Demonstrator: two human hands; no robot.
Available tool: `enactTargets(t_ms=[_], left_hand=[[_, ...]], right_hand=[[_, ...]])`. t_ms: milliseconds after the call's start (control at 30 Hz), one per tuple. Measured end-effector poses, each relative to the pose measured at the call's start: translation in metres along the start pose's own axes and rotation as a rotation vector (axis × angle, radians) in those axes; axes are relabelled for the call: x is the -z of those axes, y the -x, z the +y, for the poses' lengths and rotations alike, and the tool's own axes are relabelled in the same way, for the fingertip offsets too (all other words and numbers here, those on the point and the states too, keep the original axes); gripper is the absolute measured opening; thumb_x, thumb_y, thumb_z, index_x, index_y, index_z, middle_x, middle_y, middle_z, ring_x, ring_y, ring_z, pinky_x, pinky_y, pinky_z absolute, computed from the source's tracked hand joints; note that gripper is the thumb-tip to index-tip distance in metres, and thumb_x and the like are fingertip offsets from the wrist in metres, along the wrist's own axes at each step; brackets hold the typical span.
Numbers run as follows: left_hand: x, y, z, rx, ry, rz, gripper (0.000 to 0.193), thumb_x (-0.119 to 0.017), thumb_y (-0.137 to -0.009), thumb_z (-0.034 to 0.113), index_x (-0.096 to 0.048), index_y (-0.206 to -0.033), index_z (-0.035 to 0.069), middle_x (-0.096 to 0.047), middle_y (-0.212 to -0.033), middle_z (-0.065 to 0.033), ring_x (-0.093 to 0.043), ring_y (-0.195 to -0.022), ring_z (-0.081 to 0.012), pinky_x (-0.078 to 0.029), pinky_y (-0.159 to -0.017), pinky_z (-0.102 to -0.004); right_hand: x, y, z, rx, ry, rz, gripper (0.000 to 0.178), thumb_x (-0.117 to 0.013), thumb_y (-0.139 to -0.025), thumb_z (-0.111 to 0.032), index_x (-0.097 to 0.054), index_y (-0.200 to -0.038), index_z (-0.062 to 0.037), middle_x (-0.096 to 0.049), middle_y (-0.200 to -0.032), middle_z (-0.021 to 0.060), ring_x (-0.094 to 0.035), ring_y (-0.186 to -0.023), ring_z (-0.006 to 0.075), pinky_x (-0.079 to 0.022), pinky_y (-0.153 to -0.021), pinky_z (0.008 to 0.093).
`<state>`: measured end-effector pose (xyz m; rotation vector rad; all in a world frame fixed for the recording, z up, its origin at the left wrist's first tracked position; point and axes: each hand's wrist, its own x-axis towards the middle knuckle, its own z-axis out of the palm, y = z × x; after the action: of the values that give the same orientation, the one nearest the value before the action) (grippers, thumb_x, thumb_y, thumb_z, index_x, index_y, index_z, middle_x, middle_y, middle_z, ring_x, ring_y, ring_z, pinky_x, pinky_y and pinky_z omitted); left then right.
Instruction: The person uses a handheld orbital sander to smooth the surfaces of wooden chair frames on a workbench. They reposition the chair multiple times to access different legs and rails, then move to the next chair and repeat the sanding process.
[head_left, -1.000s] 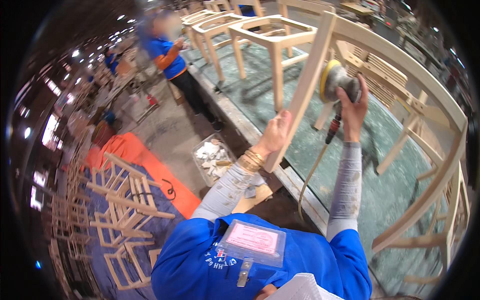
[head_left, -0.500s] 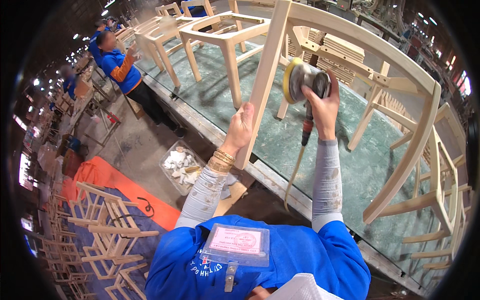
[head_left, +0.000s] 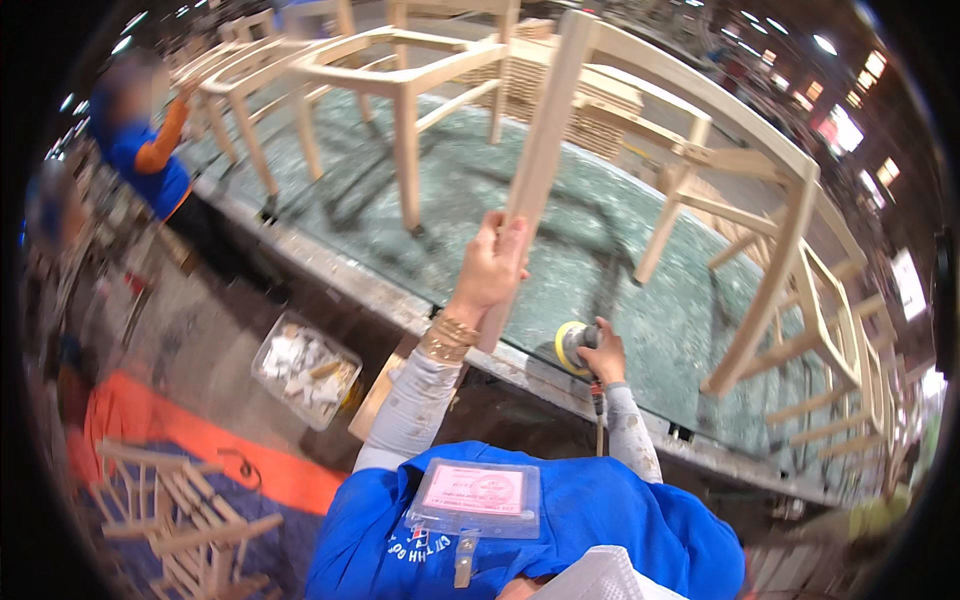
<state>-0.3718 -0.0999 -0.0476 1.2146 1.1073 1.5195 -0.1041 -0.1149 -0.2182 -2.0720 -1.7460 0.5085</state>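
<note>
I see the left hand (head_left: 487,265) clasping a wooden chair frame (head_left: 548,140) over the green worktop (head_left: 660,340). To its right, the right hand (head_left: 606,360) grips a yellow-padded sander (head_left: 572,346) by the worktop's near edge.

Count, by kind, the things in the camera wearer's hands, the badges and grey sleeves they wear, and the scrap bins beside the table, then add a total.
Wooden chair frame, in the left hand: 1
Sander, in the right hand: 1
Badge: 1
Grey sleeves: 2
Scrap bin: 1
Total: 6
</note>
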Motion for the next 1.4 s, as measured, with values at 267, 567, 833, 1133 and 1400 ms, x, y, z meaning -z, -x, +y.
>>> enactTargets(t_ms=[267, 567, 833, 1133, 1400], left_hand=[[0.01, -0.004, -0.005, -0.005, 0.11, -0.123, 0.04, -0.047, -0.095, 0.043, -0.044, -0.104, 0.004, -0.05, -0.064, -0.0028, -0.052, -0.048, -0.0088, -0.044, -0.043, -0.0223], [0.011, 0.002, -0.008, -0.028, 0.146, -0.186, 0.041, -0.048, -0.094, 0.042, -0.042, -0.105, 0.003, -0.049, -0.064, -0.0016, -0.05, -0.05, -0.0077, -0.044, -0.046, -0.0216], [0.008, 0.0, -0.018, -0.086, 0.155, -0.198, 0.039, -0.062, -0.089, 0.031, -0.041, -0.106, 0.002, -0.051, -0.069, -0.0016, -0.05, -0.051, -0.0068, -0.043, -0.046, -0.0213], [0.015, 0.016, -0.028, -0.1, 0.032, -0.15, 0.042, -0.07, -0.076, 0.005, -0.042, -0.107, 0.003, -0.052, -0.075, -0.0022, -0.052, -0.054, -0.0072, -0.044, -0.046, -0.0219], [0.046, 0.004, -0.061, -0.124, -0.042, -0.117, 0.045, -0.067, -0.074, 0.003, -0.042, -0.112, 0.002, -0.051, -0.077, -0.0033, -0.055, -0.056, -0.0105, -0.046, -0.049, -0.0234]], right_hand=[[-0.01, 0.04, -0.01, -0.084, 0.005, 0.027, 0.081, -0.076, -0.057, -0.028, -0.045, -0.131, -0.0241, -0.058, -0.107, 0.0231, -0.057, -0.098, 0.0395, -0.047, -0.086, 0.0444], [-0.008, 0.059, -0.017, -0.121, 0.06, 0.005, 0.079, -0.075, -0.058, -0.026, -0.045, -0.131, -0.0259, -0.056, -0.104, 0.0226, -0.057, -0.098, 0.0414, -0.047, -0.086, 0.0452], [0.016, 0.068, -0.028, -0.041, -0.022, 0.108, 0.075, -0.074, -0.061, -0.028, -0.046, -0.131, -0.0261, -0.055, -0.104, 0.0223, -0.057, -0.097, 0.0408, -0.047, -0.085, 0.0445], [0.149, 0.085, -0.095, 0.288, -0.427, 0.714, 0.069, -0.077, -0.065, -0.006, -0.05, -0.127, -0.0057, -0.055, -0.111, 0.014, -0.056, -0.104, 0.0241, -0.044, -0.091, 0.0339], [0.199, 0.106, -0.094, 0.322, -0.598, 0.977, 0.071, -0.078, -0.066, -0.003, -0.047, -0.129, -0.0066, -0.053, -0.112, 0.0118, -0.056, -0.1, 0.02, -0.047, -0.085, 0.0327]])
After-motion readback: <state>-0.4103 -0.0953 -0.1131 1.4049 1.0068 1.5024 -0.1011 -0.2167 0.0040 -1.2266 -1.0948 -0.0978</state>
